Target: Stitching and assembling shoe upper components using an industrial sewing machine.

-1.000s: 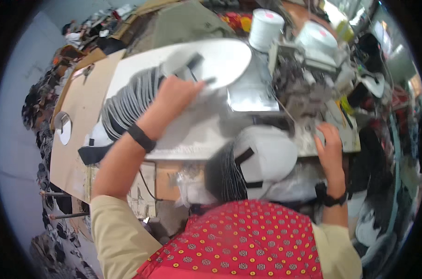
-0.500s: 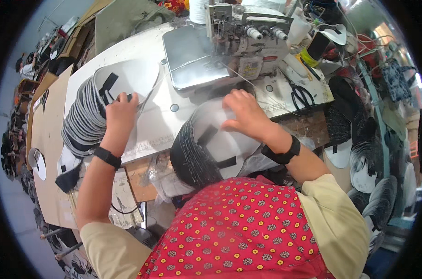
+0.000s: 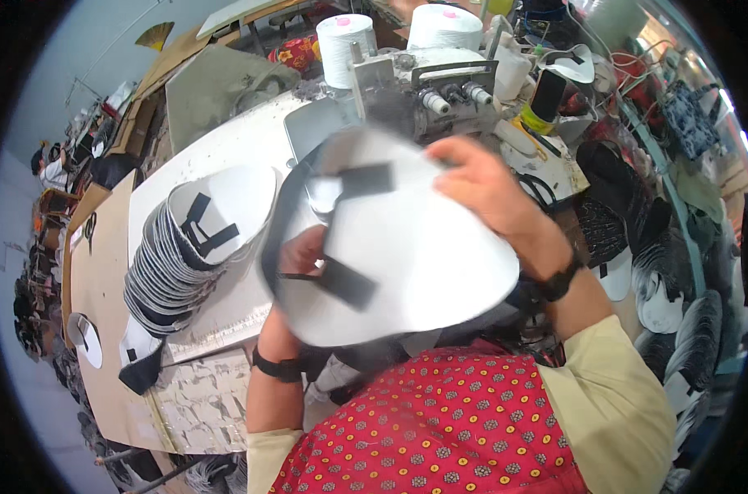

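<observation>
In front of my chest I hold up a white-lined shoe upper [image 3: 423, 247] with two black tabs and a dark outer side; motion blurs it, and I cannot tell whether it is one or several stacked. My right hand [image 3: 493, 198] grips its far right edge, the thumb and fingers closed on the rim. My left hand [image 3: 304, 251] is at the opening on its left side, fingers curled around the edge near the lower tab, partly hidden behind the white lining. To the left, a leaning stack of similar shoe uppers [image 3: 164, 276] lies on the white table [image 3: 164, 193].
Behind the held piece stands a sewing machine [image 3: 452, 95] with white thread cones [image 3: 346, 51] beyond it. Black-handled scissors [image 3: 539, 189] and a phone [image 3: 547, 95] are at the right. More uppers [image 3: 658, 300] hang or lie along the right side.
My left hand has left the stack on the left and come to the middle. The shoe upper near my lap has been lifted and turned up, with my right hand on its edge.
</observation>
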### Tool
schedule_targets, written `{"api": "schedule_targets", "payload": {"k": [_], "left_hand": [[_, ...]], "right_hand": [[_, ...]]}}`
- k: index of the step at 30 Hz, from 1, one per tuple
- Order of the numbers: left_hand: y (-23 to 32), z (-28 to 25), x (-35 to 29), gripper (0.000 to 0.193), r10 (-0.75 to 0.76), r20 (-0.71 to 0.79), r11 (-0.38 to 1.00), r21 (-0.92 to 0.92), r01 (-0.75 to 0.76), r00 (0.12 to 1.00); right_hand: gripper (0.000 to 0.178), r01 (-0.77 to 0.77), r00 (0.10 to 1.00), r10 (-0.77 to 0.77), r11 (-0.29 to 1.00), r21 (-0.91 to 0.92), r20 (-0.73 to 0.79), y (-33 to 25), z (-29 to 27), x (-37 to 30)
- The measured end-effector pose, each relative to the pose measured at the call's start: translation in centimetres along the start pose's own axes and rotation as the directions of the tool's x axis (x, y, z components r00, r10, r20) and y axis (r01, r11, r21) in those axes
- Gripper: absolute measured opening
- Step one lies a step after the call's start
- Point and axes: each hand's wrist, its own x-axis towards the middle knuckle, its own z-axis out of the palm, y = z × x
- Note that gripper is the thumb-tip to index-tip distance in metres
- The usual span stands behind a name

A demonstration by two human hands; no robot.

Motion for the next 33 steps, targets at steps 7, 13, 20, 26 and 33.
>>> {"api": "schedule_targets", "payload": {"k": [7, 13, 20, 26, 33], "left_hand": [[1.2, -1.7, 4.4, 0.047, 0.083, -0.314, 0.885, -0.414, -0.215, 0.946], [-1.0, -3.9, 9.2, 0.019, 0.145, -0.324, 0.987, 0.109, -0.116, 0.935], [-1.3, -7.3, 9.6, 0.020, -0.004, -0.607, 0.999, 0.029, 0.027, 0.794], [4.1, -3.4, 2.4, 0.049, -0.455, -0.369, 0.844, 0.113, 0.525, 0.810], [3.1, 1.8, 2.6, 0.031, -0.241, 0.056, 0.892, 0.407, 0.198, 0.969]], "right_hand": [[0.032, -0.108, 0.963, 0.140, 0.983, 0.150, -0.229, 4.1, 3.5, 4.6], [0.017, 0.060, 0.950, -0.154, 0.944, -0.325, -0.270, 7.6, 4.3, 3.5], [0.028, 0.488, 0.659, -0.732, 0.238, -0.840, 0.175, 8.9, 5.3, 3.3], [0.030, 0.267, 0.740, -0.672, 0.258, -0.928, 0.027, 7.2, 4.4, 3.1], [0.020, 0.447, 0.784, -0.620, 0.574, -0.686, -0.009, 4.8, 3.2, 4.3]]}}
